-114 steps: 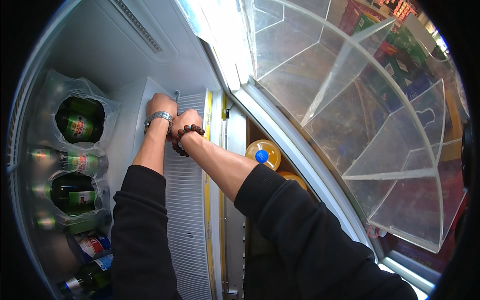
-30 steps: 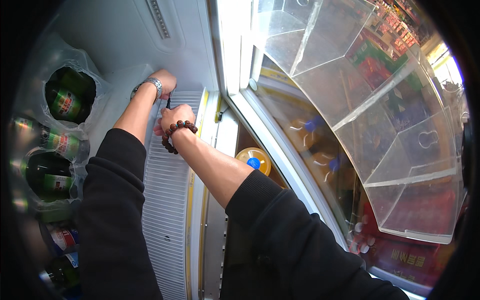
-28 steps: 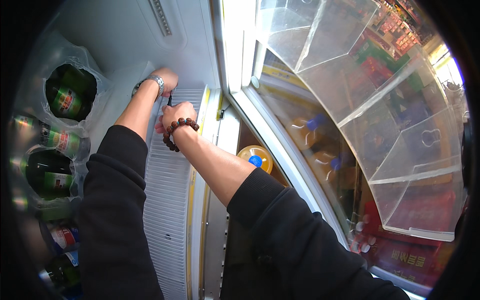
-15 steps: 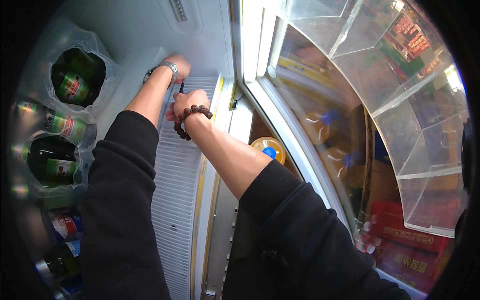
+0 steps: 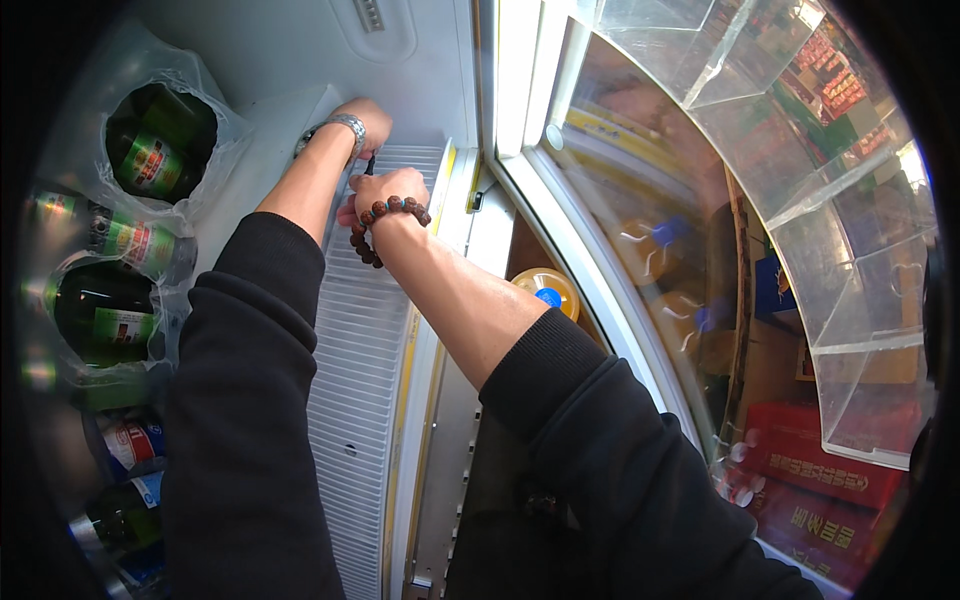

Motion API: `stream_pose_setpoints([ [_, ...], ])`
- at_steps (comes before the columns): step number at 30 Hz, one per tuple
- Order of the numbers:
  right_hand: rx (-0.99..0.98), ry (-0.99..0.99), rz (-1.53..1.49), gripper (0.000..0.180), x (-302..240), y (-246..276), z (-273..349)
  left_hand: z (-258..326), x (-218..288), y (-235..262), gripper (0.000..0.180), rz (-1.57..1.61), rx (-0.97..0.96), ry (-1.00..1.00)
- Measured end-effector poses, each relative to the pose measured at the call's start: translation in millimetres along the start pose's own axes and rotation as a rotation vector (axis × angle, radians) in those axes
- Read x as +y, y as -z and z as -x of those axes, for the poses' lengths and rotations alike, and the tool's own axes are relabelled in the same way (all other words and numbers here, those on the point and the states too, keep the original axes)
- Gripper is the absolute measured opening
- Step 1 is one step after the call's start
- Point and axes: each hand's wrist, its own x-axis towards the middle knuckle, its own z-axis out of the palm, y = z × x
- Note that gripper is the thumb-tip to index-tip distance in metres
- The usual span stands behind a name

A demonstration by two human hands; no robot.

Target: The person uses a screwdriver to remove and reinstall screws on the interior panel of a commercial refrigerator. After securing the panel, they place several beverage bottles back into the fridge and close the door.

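Observation:
Both my arms reach into a white fridge, over a ribbed white shelf [image 5: 350, 400]. My left hand [image 5: 368, 124], with a metal watch [image 5: 346, 128] on its wrist, is curled at the shelf's far end, close to the back wall; its fingertips are hidden. Just nearer, my right hand [image 5: 388, 196] is closed, its wrist circled by a brown bead bracelet [image 5: 366, 240]. From its fingers a thin black object [image 5: 371, 163] sticks up toward the left hand. What kind of object it is, I cannot make out.
Green bottles [image 5: 150, 165] in clear plastic wrap stand along the left. A curved glass door [image 5: 640, 200] stands open at right, with clear plastic bins [image 5: 760, 130] behind it. A jug with a blue cap [image 5: 548, 298] and red boxes [image 5: 830, 465] sit low at right.
The whole view has shifted slightly. Both hands keep nearly the same pose at the shelf's far end, and the thin black object is still between them.

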Motion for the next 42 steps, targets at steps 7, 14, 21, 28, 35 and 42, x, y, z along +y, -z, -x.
stream_pose_setpoints([
  [7, -0.002, -0.238, -0.277, 0.027, -20.1, 10.0, 19.7, 26.2, 9.0, 12.5, 0.022, -0.115, 0.097, -0.007],
  [14, 0.078, -0.146, -0.326, 0.029, -23.2, 0.8, 26.4, 64.3, 28.8, 16.7, 0.030, -0.346, 0.053, 0.125],
  [21, 0.057, -0.194, -0.509, 0.025, -13.2, 1.9, 23.3, 52.2, 30.1, 5.3, 0.032, -0.428, 0.001, 0.123],
  [28, 0.172, -0.136, -0.203, 0.026, -19.7, 3.3, 22.2, 53.5, 32.3, 1.4, 0.031, -0.400, 0.087, 0.129],
  [35, 0.160, -0.204, 0.120, 0.030, -17.7, -0.8, 3.5, 54.0, 30.2, 0.0, 0.031, -0.365, 0.110, 0.132],
  [42, 0.107, -0.403, -0.623, 0.041, -28.1, -11.3, 21.5, 77.3, 31.5, 30.6, 0.026, -0.310, 0.273, -0.054],
])
